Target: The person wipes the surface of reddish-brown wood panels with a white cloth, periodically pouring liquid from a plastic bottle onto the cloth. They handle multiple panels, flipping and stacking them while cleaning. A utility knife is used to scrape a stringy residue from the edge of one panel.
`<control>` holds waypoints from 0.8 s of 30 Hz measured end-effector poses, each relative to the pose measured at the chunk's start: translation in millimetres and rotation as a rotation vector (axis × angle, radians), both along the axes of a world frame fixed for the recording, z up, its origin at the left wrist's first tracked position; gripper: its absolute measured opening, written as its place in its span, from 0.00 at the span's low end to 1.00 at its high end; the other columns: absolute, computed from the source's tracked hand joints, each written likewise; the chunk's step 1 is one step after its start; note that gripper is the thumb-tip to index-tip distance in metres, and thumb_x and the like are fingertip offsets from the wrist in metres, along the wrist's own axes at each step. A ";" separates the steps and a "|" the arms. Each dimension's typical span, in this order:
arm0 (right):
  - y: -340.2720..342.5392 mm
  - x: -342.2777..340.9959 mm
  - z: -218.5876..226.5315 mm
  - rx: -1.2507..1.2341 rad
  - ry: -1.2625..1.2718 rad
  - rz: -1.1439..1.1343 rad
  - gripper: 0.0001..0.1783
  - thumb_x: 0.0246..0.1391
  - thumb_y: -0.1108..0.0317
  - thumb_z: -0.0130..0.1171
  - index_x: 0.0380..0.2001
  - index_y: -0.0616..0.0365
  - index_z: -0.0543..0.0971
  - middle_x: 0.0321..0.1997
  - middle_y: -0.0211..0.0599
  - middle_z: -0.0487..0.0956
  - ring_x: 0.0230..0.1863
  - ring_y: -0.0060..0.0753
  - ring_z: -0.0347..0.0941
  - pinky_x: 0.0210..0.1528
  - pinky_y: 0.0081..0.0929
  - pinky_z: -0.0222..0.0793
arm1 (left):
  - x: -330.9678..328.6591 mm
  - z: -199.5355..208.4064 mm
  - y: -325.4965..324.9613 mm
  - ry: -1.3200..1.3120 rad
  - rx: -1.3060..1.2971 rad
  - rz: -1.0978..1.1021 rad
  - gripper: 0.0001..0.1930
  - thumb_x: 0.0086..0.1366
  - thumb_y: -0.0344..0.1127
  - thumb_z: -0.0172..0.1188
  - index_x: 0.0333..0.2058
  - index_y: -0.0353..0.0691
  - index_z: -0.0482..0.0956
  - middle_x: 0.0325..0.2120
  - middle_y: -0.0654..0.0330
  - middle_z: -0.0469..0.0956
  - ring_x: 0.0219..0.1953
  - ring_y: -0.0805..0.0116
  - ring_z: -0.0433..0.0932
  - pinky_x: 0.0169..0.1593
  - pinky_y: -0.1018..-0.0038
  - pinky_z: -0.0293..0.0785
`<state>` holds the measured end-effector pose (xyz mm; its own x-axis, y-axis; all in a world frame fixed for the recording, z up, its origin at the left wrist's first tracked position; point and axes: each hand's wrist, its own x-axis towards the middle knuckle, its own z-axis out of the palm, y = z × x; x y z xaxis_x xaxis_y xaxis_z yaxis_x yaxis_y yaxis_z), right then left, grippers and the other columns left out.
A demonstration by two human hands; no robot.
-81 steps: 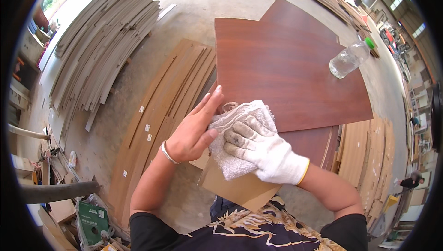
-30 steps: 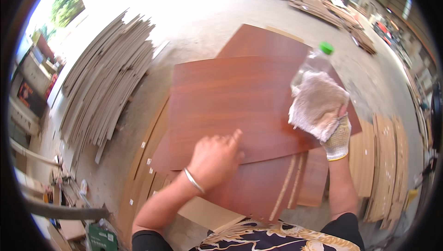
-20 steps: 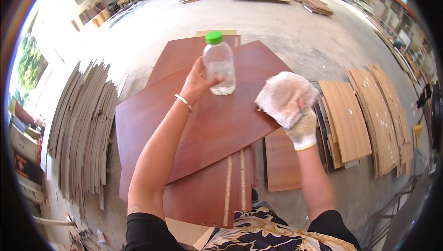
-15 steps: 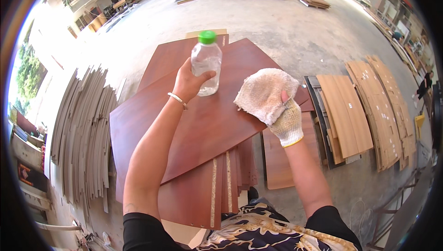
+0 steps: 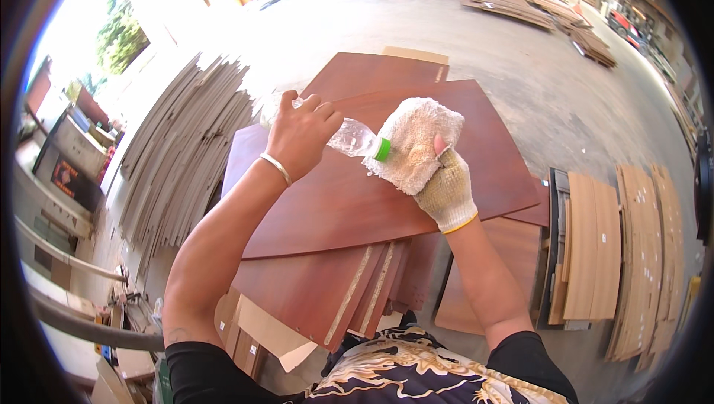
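Observation:
My left hand (image 5: pixel 303 130), bare with a pale bracelet at the wrist, is closed around a clear plastic bottle (image 5: pixel 352 139). The bottle is tipped over, its green cap (image 5: pixel 383 149) pointing right and touching or almost touching a cloth. That cloth (image 5: pixel 413 140) is thick, fluffy and off-white with a brownish tint. My right hand (image 5: pixel 446 188) wears a knitted glove with a yellow hem and grips the cloth at its lower right, the bare thumb on top. Both hands are over a reddish-brown wooden panel (image 5: pixel 335 218); whether any liquid leaves the bottle cannot be made out.
More reddish-brown boards (image 5: pixel 312 292) lie beneath the panel. Long thin grey strips (image 5: pixel 186 151) are piled at the left. Light wood panels (image 5: pixel 591 248) stack at the right, and further board piles (image 5: pixel 506 2) lie at the back near a red forklift (image 5: pixel 623 26).
The bottle was upright in my left hand and is now tipped with its cap toward the cloth. My right hand and the cloth are closer to it. The whole view has turned left.

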<state>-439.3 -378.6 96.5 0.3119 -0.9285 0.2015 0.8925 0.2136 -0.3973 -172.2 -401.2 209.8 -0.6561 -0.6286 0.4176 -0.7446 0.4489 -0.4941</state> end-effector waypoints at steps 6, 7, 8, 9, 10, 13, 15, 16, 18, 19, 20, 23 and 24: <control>-3.6 44.0 12.4 0.004 0.007 0.101 0.36 0.73 0.45 0.57 0.69 0.63 0.67 0.64 0.42 0.75 0.65 0.44 0.75 0.68 0.45 0.74 | 39.9 0.6 17.9 0.188 0.127 0.238 0.16 0.58 0.32 0.72 0.46 0.43 0.82 0.45 0.63 0.83 0.55 0.60 0.78 0.64 0.53 0.65; -6.4 47.0 11.2 0.006 0.015 0.088 0.36 0.73 0.45 0.58 0.69 0.62 0.67 0.65 0.42 0.75 0.65 0.44 0.75 0.68 0.46 0.74 | 44.5 -7.3 18.5 0.266 0.160 0.239 0.19 0.59 0.36 0.73 0.49 0.44 0.82 0.47 0.63 0.84 0.56 0.60 0.78 0.64 0.53 0.66; -11.3 45.9 9.7 0.009 0.030 0.073 0.35 0.73 0.46 0.59 0.69 0.62 0.67 0.65 0.42 0.76 0.65 0.45 0.75 0.68 0.47 0.75 | 48.8 -16.6 17.6 0.352 0.193 0.236 0.22 0.59 0.39 0.74 0.52 0.45 0.83 0.50 0.62 0.84 0.57 0.61 0.78 0.65 0.53 0.66; -14.0 42.9 8.4 0.011 0.046 0.055 0.35 0.72 0.46 0.59 0.69 0.61 0.68 0.65 0.42 0.76 0.65 0.46 0.75 0.67 0.49 0.75 | 51.0 -23.0 9.7 0.426 0.226 0.242 0.33 0.54 0.47 0.79 0.58 0.44 0.82 0.56 0.60 0.83 0.61 0.60 0.76 0.66 0.53 0.65; -11.0 42.1 12.6 0.008 0.056 0.024 0.34 0.72 0.47 0.59 0.69 0.61 0.68 0.65 0.43 0.76 0.65 0.47 0.76 0.67 0.51 0.76 | 54.9 -33.7 0.8 0.549 0.238 0.263 0.35 0.54 0.49 0.80 0.59 0.44 0.82 0.56 0.59 0.83 0.61 0.58 0.77 0.66 0.53 0.66; -2.2 32.3 31.8 -0.007 0.087 -0.077 0.31 0.73 0.51 0.59 0.69 0.60 0.69 0.65 0.46 0.77 0.65 0.52 0.76 0.67 0.56 0.76 | 67.6 -71.4 -47.1 1.024 0.383 0.262 0.38 0.52 0.52 0.82 0.59 0.41 0.82 0.54 0.54 0.85 0.58 0.53 0.80 0.64 0.54 0.72; 0.2 27.3 32.5 0.002 0.115 -0.124 0.29 0.74 0.53 0.56 0.69 0.59 0.70 0.66 0.47 0.78 0.65 0.54 0.76 0.66 0.58 0.76 | 71.7 -74.9 -58.6 1.347 0.504 0.157 0.38 0.52 0.48 0.85 0.57 0.34 0.81 0.50 0.50 0.86 0.53 0.55 0.84 0.59 0.59 0.79; 4.2 23.2 33.8 -0.029 0.148 -0.178 0.29 0.74 0.53 0.56 0.69 0.59 0.70 0.65 0.48 0.78 0.65 0.55 0.76 0.66 0.59 0.76 | 60.9 -71.4 -58.8 1.450 0.501 0.078 0.36 0.53 0.43 0.86 0.55 0.28 0.81 0.46 0.48 0.87 0.49 0.60 0.86 0.55 0.62 0.83; 17.3 41.6 43.0 -0.062 0.146 -0.176 0.32 0.73 0.52 0.58 0.70 0.60 0.69 0.69 0.49 0.77 0.66 0.57 0.76 0.67 0.61 0.75 | 69.0 -90.4 -67.7 1.713 0.642 -0.029 0.44 0.51 0.44 0.86 0.63 0.32 0.75 0.51 0.44 0.86 0.56 0.52 0.84 0.62 0.59 0.80; 24.2 57.7 48.9 -0.052 0.149 -0.167 0.32 0.73 0.53 0.58 0.70 0.60 0.69 0.69 0.49 0.77 0.67 0.57 0.76 0.68 0.61 0.75 | 75.1 -99.2 -68.8 1.644 0.560 -0.028 0.44 0.54 0.46 0.84 0.64 0.31 0.73 0.53 0.42 0.84 0.59 0.51 0.83 0.63 0.58 0.78; 28.9 75.4 55.0 -0.040 0.158 -0.163 0.32 0.73 0.53 0.59 0.71 0.60 0.69 0.69 0.49 0.77 0.67 0.57 0.76 0.68 0.60 0.75 | 79.3 -108.4 -66.2 1.576 0.487 -0.028 0.44 0.57 0.49 0.82 0.65 0.30 0.71 0.56 0.41 0.82 0.61 0.49 0.81 0.64 0.57 0.77; 37.1 97.8 61.5 -0.063 0.313 -0.210 0.32 0.73 0.53 0.60 0.70 0.61 0.69 0.66 0.47 0.77 0.65 0.53 0.77 0.66 0.55 0.77 | 46.1 -139.9 0.4 1.163 0.555 0.321 0.40 0.63 0.53 0.73 0.64 0.29 0.71 0.64 0.38 0.73 0.69 0.45 0.71 0.71 0.54 0.68; 35.2 102.8 61.9 -0.105 0.406 -0.219 0.30 0.73 0.54 0.60 0.68 0.61 0.70 0.64 0.45 0.79 0.62 0.49 0.78 0.63 0.52 0.78 | 38.8 -142.7 38.0 0.937 0.645 0.273 0.40 0.63 0.53 0.72 0.64 0.29 0.71 0.65 0.34 0.71 0.71 0.42 0.68 0.73 0.52 0.65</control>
